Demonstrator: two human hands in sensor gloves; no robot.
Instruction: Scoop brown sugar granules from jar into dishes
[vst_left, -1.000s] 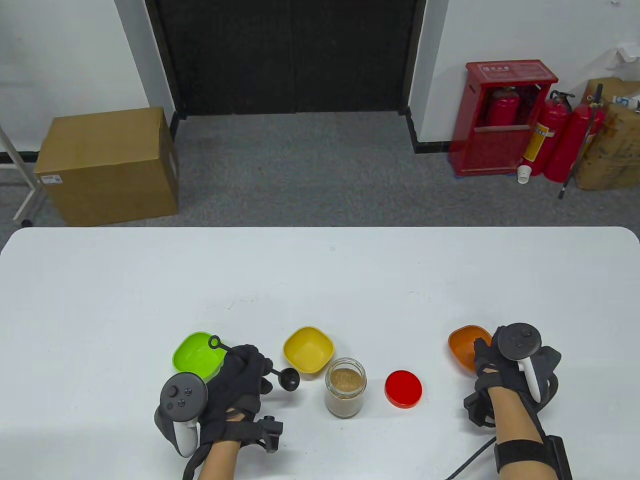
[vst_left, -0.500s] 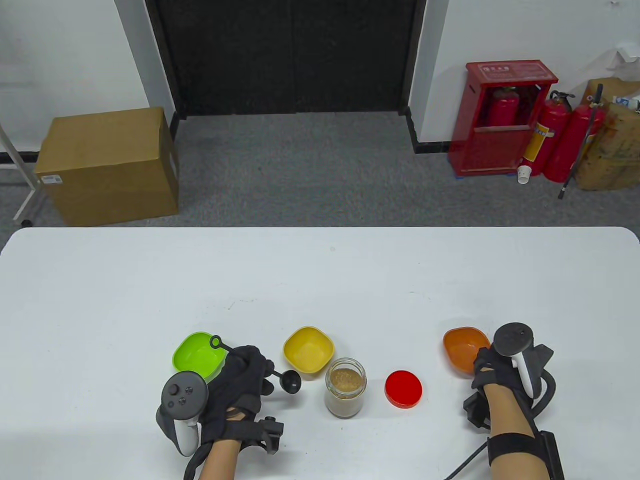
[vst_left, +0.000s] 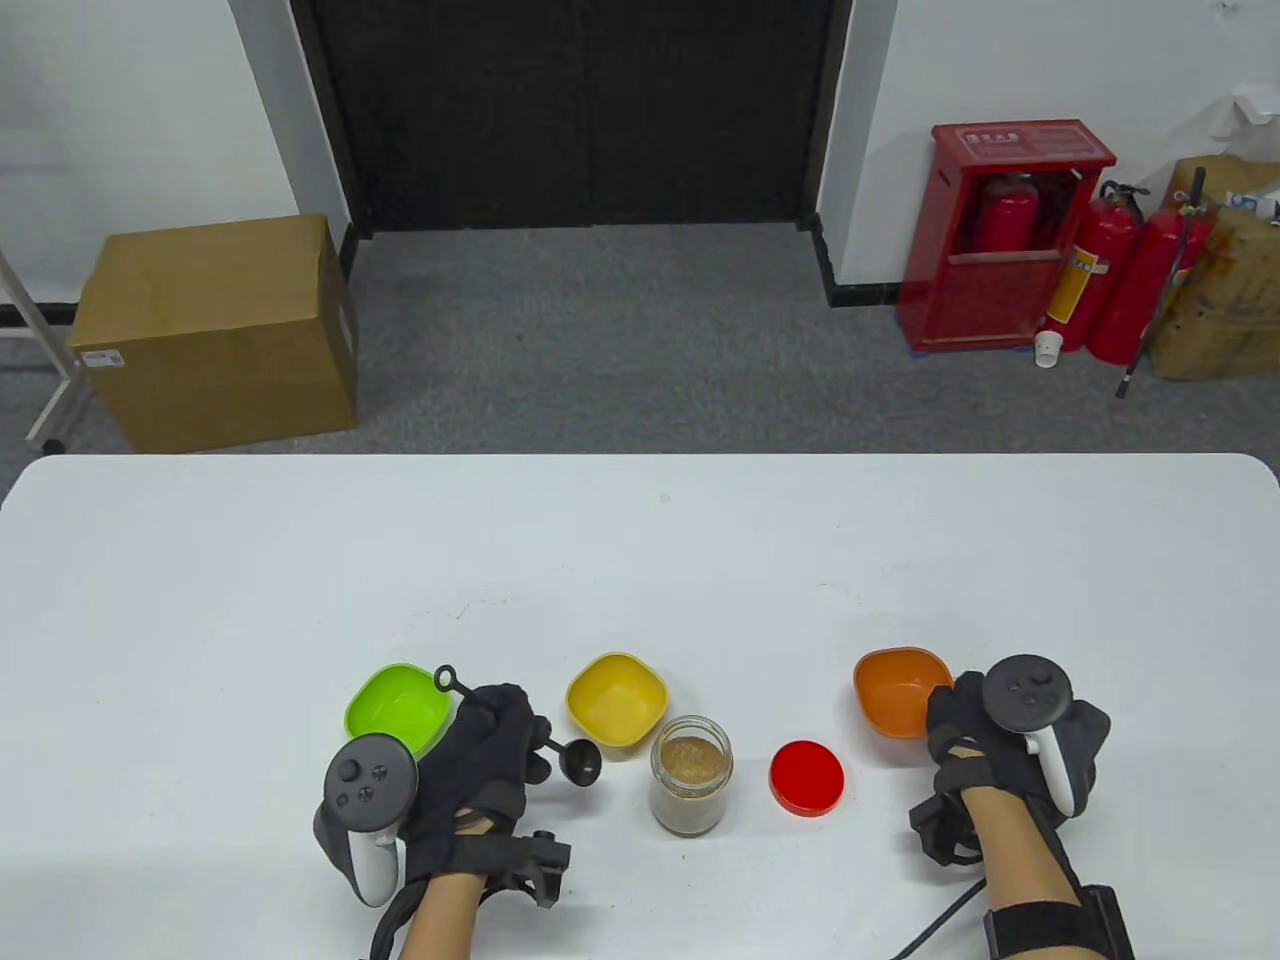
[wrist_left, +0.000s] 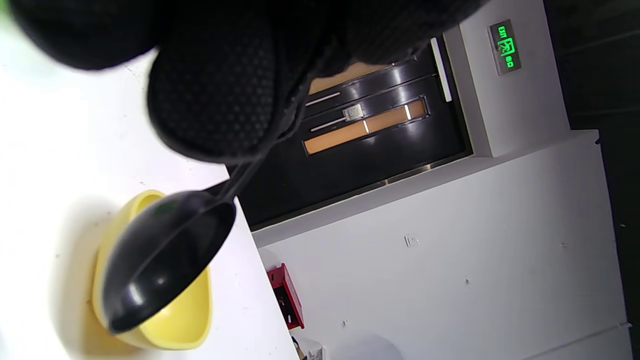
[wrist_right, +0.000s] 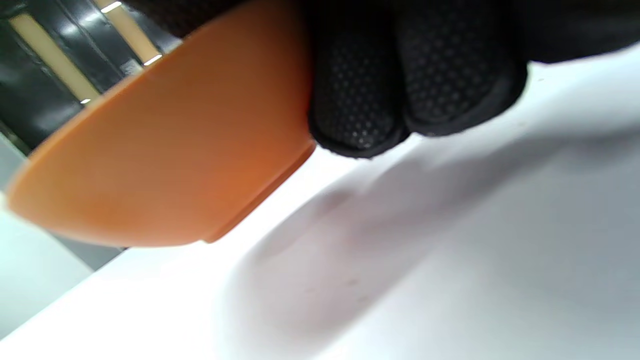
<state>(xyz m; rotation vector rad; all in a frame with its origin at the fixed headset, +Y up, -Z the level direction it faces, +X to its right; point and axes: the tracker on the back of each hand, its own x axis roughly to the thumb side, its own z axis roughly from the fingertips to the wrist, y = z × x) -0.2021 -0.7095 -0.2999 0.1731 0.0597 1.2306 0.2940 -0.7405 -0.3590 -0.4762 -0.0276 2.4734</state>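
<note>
An open glass jar of brown sugar stands near the table's front edge, its red lid lying to its right. A green dish and a yellow dish sit to the jar's left. My left hand holds a black spoon by its handle, the bowl of the spoon just left of the jar and empty; in the left wrist view the spoon hangs in front of the yellow dish. My right hand grips the orange dish at its right rim; it shows tilted off the table in the right wrist view.
The white table stretches far behind the dishes. Beyond it on the floor are a cardboard box at left and red fire extinguishers at right.
My right hand has moved the orange dish leftward, toward the red lid. My left hand and the spoon have barely shifted.
</note>
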